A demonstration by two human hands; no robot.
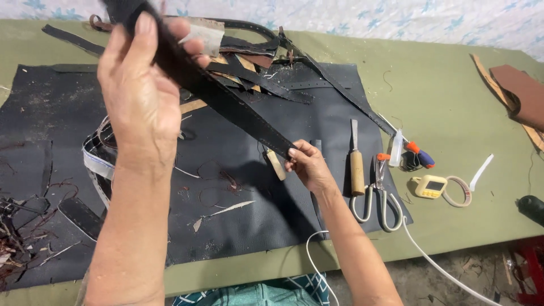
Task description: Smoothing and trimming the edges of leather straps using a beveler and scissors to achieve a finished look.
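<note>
Gripping black strap [226, 105] in both hands, chisel [356, 164], scissors [378, 195] beside

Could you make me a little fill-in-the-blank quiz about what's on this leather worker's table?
1. Both hands hold one long ____ leather strap between them.
2. The left hand is raised; the right hand pinches the strap's ____ end.
3. The scissors lie just right of a chisel with a ____ handle.

Missing words: black; lower; wooden

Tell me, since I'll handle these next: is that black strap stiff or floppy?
Probably semi-stiff: the black strap spans nearly straight between the left hand and right hand, with little sag. Likely light, since the fingers merely pinch its tip. Matte surface suggests decent grip.
</note>
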